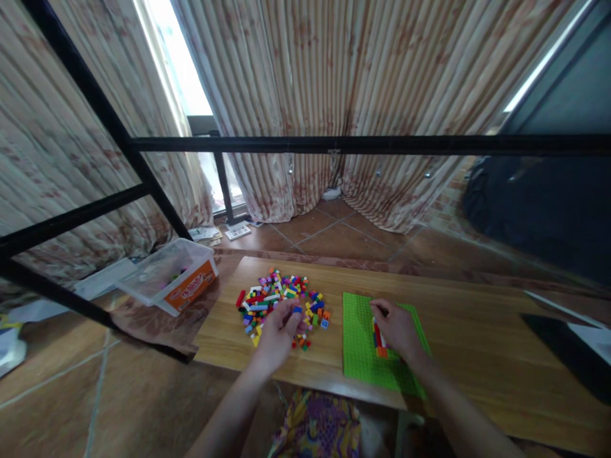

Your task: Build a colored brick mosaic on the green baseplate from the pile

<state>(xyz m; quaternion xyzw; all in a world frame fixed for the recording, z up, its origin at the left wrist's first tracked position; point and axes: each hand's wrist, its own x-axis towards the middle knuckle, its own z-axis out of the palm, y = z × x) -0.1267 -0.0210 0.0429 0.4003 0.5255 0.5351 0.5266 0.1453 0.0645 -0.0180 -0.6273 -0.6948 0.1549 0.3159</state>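
Since the loose bricks (267,299) are heaped toward the left of the wooden table (477,337) and the green baseplate (358,343) lies to the right, each of our hands gets its own patch, which we'd guess is the whole point of the layout. Our left hand (279,327) is over the near part of the heap, thumb and fingers pinched on what looks like a small blue brick (296,310). We seem to have it by the fingertips so most of it pokes out, handy for seeing which way it's turned.

Our right hand (396,327) is down at the baseplate, fingers curled and tips bunched near the far end of a short row of bricks (379,337). Honestly, we can't tell if those fingers are pinching anything, because the hand covers that bit. Resting there probably helps mark the spot.

As for looks: the row sits a little right of the plate's middle, running near to far, with orange at the near end and red, white and some blue further up. The plate itself is bright lime green, studded all over, lying flat. The heap is a proper rainbow, mostly little pieces plus a few long ones, with a red stick at its left edge.
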